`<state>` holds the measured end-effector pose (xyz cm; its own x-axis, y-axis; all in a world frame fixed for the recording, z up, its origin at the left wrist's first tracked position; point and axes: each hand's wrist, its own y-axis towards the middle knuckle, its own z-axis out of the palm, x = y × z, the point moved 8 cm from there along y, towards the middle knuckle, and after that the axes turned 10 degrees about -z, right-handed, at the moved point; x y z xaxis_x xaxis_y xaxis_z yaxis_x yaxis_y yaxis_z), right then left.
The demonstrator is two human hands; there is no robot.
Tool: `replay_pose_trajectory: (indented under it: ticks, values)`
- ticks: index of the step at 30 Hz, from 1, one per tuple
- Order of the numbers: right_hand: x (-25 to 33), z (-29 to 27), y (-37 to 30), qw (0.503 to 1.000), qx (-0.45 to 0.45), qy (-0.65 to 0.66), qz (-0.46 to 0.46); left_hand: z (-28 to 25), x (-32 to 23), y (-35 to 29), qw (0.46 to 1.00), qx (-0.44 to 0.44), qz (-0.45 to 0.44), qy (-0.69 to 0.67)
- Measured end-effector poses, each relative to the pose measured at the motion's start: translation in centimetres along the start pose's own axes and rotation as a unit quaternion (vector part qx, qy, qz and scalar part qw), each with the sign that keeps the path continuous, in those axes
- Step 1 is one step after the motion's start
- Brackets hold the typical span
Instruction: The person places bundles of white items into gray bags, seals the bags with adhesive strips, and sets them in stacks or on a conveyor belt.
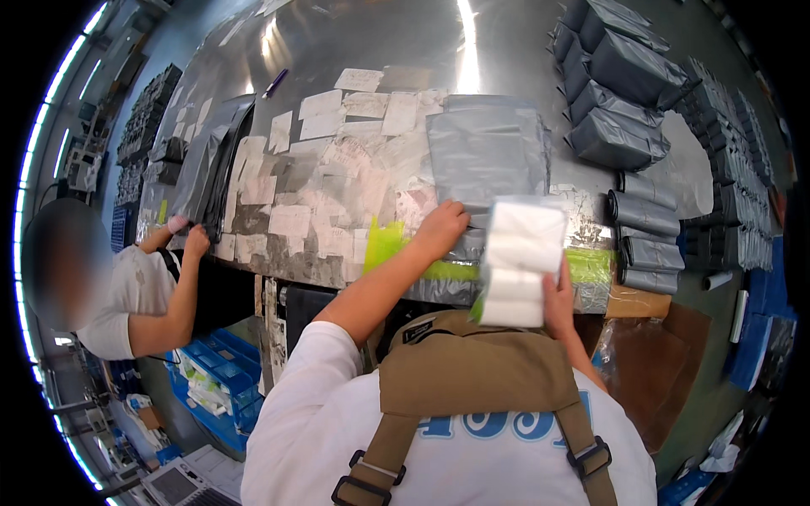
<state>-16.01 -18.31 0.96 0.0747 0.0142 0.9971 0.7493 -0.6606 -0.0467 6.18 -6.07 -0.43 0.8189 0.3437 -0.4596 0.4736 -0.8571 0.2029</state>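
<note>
A stack of flat grey plastic bags [485, 152] lies on the metal table in front of me. My left hand [443, 229] is at the near left edge of the stack, its fingers curled and closed on the top bag. To the right of it, my right hand [557, 299] grips a white soft pack [525, 261] by its right side. The pack is upright in front of the near end of the bags, slightly blurred, and shows several stacked folds or rolls through clear wrapping. It hides part of the bags and the table edge.
Filled grey parcels [620, 93] are piled at the far right, with rolled grey bags [648, 232] nearer. Paper labels and tape cover the table [337, 25]; a pen [275, 83] lies far left. A co-worker [135, 295] handles dark bags [215, 160] there. A blue crate [221, 379] stands below.
</note>
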Motion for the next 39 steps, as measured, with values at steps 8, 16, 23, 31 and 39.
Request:
replay_pose_trajectory:
  ticks: [8,16,23,31,39]
  values:
    - [-1.7,2.6,-0.1,0.966,0.165,-0.192,0.049,-1.7,1.7,0.0,0.979,-0.109,-0.096,-0.143]
    - [4.5,4.3,11.4,0.791,0.101,-0.498,-0.341,-3.0,1.8,0.3,0.967,-0.155,-0.139,-0.147]
    - [-0.5,2.3,12.5,0.967,-0.009,-0.226,-0.121,-3.0,3.2,0.4,0.931,-0.117,-0.263,-0.222]
    - [4.1,3.7,8.4,0.896,-0.028,-0.288,-0.336,-6.0,-0.3,-1.4,0.956,-0.231,-0.102,-0.146]
    - [3.7,3.8,7.4,0.879,-0.014,-0.272,-0.39,-7.0,-3.0,-4.4,0.962,-0.251,0.005,-0.105]
